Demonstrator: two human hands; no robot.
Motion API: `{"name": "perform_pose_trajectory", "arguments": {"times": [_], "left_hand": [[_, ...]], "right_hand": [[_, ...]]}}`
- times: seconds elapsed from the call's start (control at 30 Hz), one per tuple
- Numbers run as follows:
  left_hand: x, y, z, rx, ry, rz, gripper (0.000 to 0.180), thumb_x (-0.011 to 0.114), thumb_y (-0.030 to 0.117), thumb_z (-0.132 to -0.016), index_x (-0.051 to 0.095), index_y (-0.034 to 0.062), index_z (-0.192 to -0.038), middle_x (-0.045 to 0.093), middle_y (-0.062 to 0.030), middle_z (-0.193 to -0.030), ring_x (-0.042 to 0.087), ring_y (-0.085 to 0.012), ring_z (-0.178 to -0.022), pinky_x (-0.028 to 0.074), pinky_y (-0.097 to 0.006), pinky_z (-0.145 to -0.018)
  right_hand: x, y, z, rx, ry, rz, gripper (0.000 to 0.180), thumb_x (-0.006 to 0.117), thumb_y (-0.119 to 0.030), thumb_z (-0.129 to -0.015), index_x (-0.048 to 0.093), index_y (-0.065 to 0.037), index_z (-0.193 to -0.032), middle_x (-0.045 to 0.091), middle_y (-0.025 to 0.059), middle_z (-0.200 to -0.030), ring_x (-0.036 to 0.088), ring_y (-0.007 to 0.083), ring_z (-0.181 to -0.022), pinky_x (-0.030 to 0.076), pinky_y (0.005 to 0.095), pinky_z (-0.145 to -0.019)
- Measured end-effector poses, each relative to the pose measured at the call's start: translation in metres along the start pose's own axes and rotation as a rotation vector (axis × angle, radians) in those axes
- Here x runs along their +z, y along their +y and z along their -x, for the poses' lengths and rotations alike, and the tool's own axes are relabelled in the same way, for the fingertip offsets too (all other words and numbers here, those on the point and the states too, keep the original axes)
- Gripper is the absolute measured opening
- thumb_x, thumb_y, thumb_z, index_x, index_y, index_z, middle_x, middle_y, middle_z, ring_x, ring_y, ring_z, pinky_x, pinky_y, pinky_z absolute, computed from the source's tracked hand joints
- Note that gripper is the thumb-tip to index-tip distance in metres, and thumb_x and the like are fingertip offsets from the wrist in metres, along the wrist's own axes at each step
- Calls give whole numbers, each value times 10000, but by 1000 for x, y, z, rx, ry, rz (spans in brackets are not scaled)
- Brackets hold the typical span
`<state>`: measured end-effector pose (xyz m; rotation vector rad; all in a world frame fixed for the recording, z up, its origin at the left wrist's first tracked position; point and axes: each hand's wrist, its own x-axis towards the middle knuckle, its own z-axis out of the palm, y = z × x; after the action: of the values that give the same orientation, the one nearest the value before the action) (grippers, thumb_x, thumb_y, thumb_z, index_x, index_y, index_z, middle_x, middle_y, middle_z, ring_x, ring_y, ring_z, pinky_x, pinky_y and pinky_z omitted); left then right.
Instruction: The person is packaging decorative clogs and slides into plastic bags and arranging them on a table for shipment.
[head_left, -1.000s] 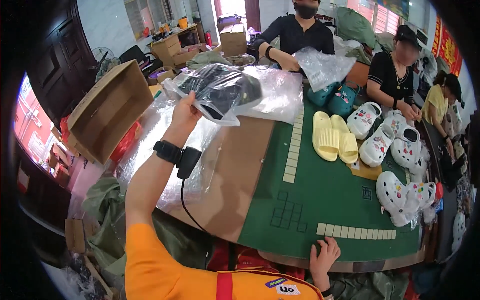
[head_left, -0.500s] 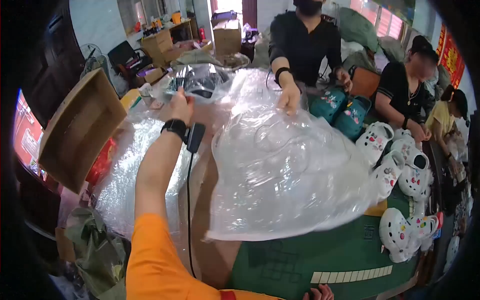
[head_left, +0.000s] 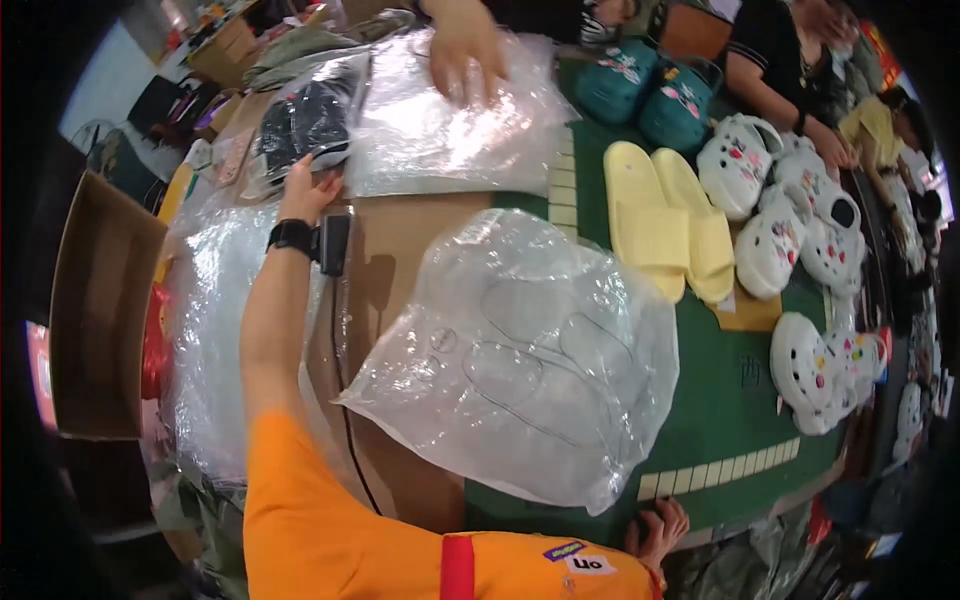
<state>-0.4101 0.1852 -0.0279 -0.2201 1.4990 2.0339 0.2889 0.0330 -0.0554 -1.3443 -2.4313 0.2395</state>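
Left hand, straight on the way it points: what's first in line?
The dark item in clear plastic. The left hand's fingertips look already at its near edge, so there seems to be little or no free way; exact contact is hard to judge from this one view.

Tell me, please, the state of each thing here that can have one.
Dark item: bagged
Left hand: at dark item, grip unclear
Right hand: loosely curled, seemingly empty
Near bag: flat, wrinkled, seemingly empty
Far plastic: flat
Left plastic: flat, wrinkled
Box: open
Slippers: paired, unbagged
Teal clogs: paired, upright
White clogs: decorated
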Motion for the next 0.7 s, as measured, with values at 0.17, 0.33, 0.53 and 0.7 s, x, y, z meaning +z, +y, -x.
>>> {"name": "perform_pose_trajectory", "arguments": {"times": [0.17, 0.33, 0.53, 0.7], "left_hand": [[37, -24, 107, 370, -454, -430, 398, 568, 214, -804, 489, 79, -1169, 551, -60, -1045, 519, -150, -889, 395, -313, -741], [61, -89, 200, 804, -1283, -1028, 658, 651, 162, -753, 335, 44, -1317, 486, -89, -1237, 421, -203, -1149, 360, -357, -905], [57, -134, 240, 555, -1176, -1585, 690, 664, 185, -710, 345, 86, -1314, 599, -167, -1028, 560, -316, -967, 428, -366, -817], [38, -134, 280, 688, -1267, -1762, 484, 574, 269, -738, 477, 74, -1171, 606, -238, -883, 574, -384, -844, 450, -440, -741]], "right_hand": [[-6, -5, -2, 45, 7, -29, 280, 628, -156, -672, 528, -108, -929, 500, 107, -1050, 447, 325, -1051, 292, 472, -889], [-5, -6, -4, 24, 41, -33, 280, 632, -178, -702, 536, -125, -959, 505, 87, -1051, 448, 301, -1057, 285, 449, -898], [-29, -31, -9, 211, 43, -576, 256, 457, -183, -880, 499, -20, -1073, 508, 138, -1085, 447, 286, -1064, 306, 404, -910], [-18, -46, -11, 386, 3, -1196, 555, 559, -167, -830, 268, 8, -1269, 457, 151, -1134, 509, 190, -937, 425, 309, -781]]}}
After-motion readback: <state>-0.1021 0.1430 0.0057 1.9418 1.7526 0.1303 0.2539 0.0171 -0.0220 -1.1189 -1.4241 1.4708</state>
